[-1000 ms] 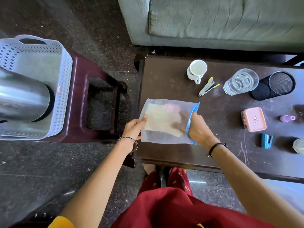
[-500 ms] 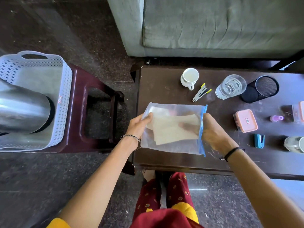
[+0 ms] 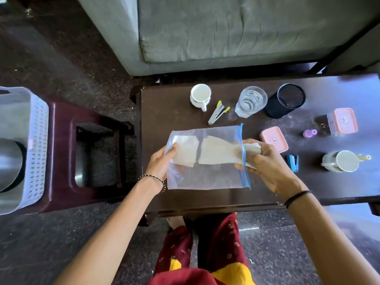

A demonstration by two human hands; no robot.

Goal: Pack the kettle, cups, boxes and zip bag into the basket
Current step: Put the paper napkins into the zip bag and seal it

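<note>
The zip bag (image 3: 207,159) is the thing being worked on right now. It lies near the front edge of the tabletop (image 3: 168,112), close to the left corner. The left hand (image 3: 160,163) pinches the closed end of the bag and keeps it flat. The right hand (image 3: 265,161) is at the open end, by the blue zip strip. Its fingers are closed on a piece of white paper (image 3: 216,153) that is half in the bag and half out. I cannot tell if the paper is going in or coming out.

The basket (image 3: 35,145) sits on a dark red stool (image 3: 61,153) to the left of the tabletop. The shiny kettle (image 3: 8,163) is already inside it.

Not much else looks packed yet. A white cup (image 3: 200,95) stands near the back edge. Another cup (image 3: 343,161) lies on its side at the right. Two pink boxes (image 3: 274,138) (image 3: 345,120) are on the right side too.

Next, I think the paper needs to be sorted out and the blue zip pressed shut. Then the bag can be carried left, over the gap, to the basket. The bag is thin and floppy, so it may need both hands or a firm pinch.
</note>
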